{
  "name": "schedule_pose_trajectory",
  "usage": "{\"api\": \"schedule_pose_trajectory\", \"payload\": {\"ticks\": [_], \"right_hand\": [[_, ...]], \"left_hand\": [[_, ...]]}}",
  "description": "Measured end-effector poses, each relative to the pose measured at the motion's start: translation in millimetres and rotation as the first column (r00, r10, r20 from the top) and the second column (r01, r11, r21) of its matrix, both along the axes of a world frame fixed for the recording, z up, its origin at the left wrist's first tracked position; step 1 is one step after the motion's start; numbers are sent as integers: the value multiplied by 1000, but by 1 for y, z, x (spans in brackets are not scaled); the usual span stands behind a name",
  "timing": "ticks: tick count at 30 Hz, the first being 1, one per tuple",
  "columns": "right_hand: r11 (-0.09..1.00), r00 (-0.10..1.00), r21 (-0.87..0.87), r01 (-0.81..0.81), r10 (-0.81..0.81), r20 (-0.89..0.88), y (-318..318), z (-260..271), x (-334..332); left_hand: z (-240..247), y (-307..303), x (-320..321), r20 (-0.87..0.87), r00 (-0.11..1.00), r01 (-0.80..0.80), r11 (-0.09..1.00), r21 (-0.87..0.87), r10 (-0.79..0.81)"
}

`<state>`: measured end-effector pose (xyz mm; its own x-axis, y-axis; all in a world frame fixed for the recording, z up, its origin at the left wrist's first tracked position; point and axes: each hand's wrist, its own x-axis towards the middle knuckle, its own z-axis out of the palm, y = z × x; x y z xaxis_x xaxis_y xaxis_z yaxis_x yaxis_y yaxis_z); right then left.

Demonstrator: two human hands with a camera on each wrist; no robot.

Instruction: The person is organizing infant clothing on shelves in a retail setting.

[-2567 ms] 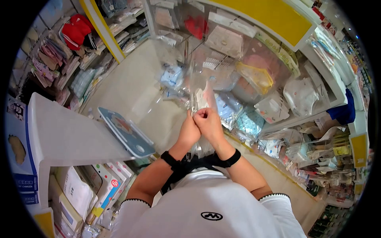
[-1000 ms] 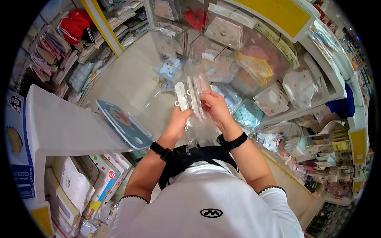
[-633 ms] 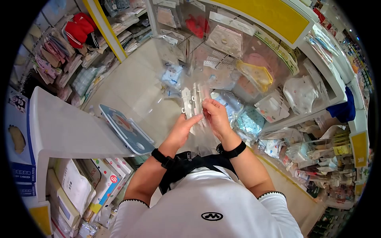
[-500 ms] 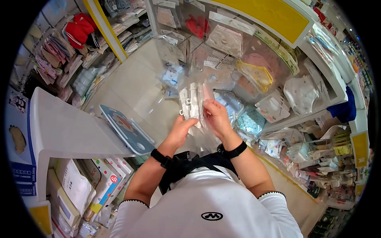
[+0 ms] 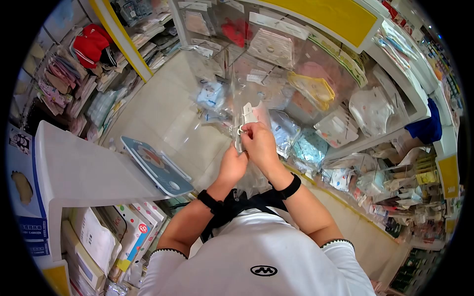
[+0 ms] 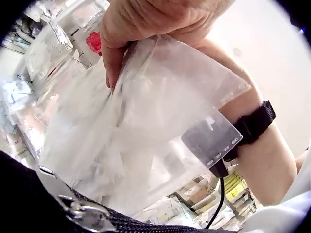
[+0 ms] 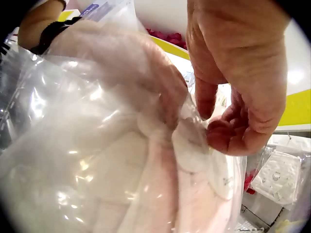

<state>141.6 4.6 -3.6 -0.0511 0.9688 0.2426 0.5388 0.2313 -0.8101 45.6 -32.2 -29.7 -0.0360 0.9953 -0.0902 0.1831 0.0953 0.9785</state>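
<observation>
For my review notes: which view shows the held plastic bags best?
The right wrist view: the plastic bags fill much of it, pink and white contents visible. The head view shows them small, partly behind the right hand; the left wrist view, mostly cloudy plastic.

**Both hands meet at clear bags with white hanger cards**

In the middle of the frame, the right hand [image 5: 260,147] pinches near a small white hook [image 5: 240,129] on the clear plastic bags [image 5: 254,181] with white cards and a pink piece inside. Just below and to its left, the left hand [image 5: 233,166] grips the same bags. Black straps [image 5: 288,186] circle both wrists.

At upper centre and upper right, a bag with a yellow-edged item [image 5: 316,91] hangs among other clear packs. A dark blue cloth [image 5: 426,124] hangs at the right. A flat blue-grey panel [image 5: 157,166] stands tilted beside the white counter [image 5: 89,160] at left. A red garment with white stripes [image 5: 92,45] hangs at upper left.
</observation>
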Motion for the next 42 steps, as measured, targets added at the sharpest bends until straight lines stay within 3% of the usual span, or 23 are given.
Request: {"api": "schedule_pose_trajectory", "payload": {"ticks": [3, 10, 13, 15, 18, 21, 22, 26, 29, 33, 36, 42], "right_hand": [[998, 986, 40, -39, 32, 162, 3, 0, -2], [995, 970, 85, -43, 22, 241, 9, -5, -10], [998, 962, 45, -40, 26, 273, 10, -6, -9], [998, 959, 52, -35, 18, 284, 11, -10, -8], [995, 976, 91, 41, -59, 210, 9, -9, -8], [989, 990, 57, 139, -139, -16, 7, 1, -8], [971, 981, 150, 185, -172, -95, 8, -3, -8], [955, 855, 144, 258, -156, -494, 9, -13, -12], [972, 687, -90, 217, -218, -693, 8, -13, -10], [973, 654, -135, 187, -226, -722, 5, -9, -5], [977, 638, -128, 172, -209, -741, 1, -13, -7], [980, 664, -151, 127, -197, -721, 0, -22, -14]], "left_hand": [[-4, 1, -4, -88, 996, 11, 1000, 7, -10], [-14, 12, -14, -245, 969, 45, 998, 40, -34], [-3, 11, -15, -224, 973, 52, 998, -48, -61], [-10, 10, -16, 2, 995, 95, 995, -42, -95], [-8, 9, -22, 395, 912, 148, 987, -68, -110], [-9, 8, -27, 720, 694, 136, 983, -123, -6], [-10, 8, -30, 799, 600, 121, 982, -145, 44], [-9, 10, -24, 749, 653, -1, 989, -148, 112], [-8, 10, -24, 753, 652, 44, 987, -157, 91], [2, 9, -19, 724, 690, 104, 987, -124, 18], [9, 9, -20, 630, 777, 147, 973, -178, -2], [0, 12, -24, 552, 824, 48, 957, -287, 125]]}}
